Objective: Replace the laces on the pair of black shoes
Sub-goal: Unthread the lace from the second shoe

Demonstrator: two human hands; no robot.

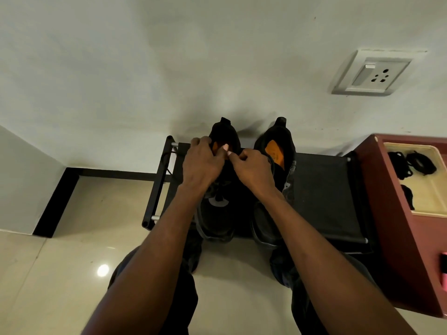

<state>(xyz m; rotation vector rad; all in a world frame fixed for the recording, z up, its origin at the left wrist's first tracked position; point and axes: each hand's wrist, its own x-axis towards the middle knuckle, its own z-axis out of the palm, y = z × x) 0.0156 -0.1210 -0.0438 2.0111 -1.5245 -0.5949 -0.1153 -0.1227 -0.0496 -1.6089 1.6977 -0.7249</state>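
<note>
Two shoes stand side by side on a low rack (324, 189) set against the wall, heels toward the wall. The left hand (200, 163) and right hand (254, 170) meet over the left shoe (217, 221); the right shoe (273, 151) sits just beside it. Right of the rack, a tray (433, 197) in a cabinet (396, 213) holds laces (411, 165). A wall socket (375, 73) is mounted above.

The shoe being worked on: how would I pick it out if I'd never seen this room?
Find the low black rack against the wall. Two black shoes stand on it side by side. It is the left shoe, with both hands, left hand and right hand, at its opening; the right shoe is untouched.
</note>
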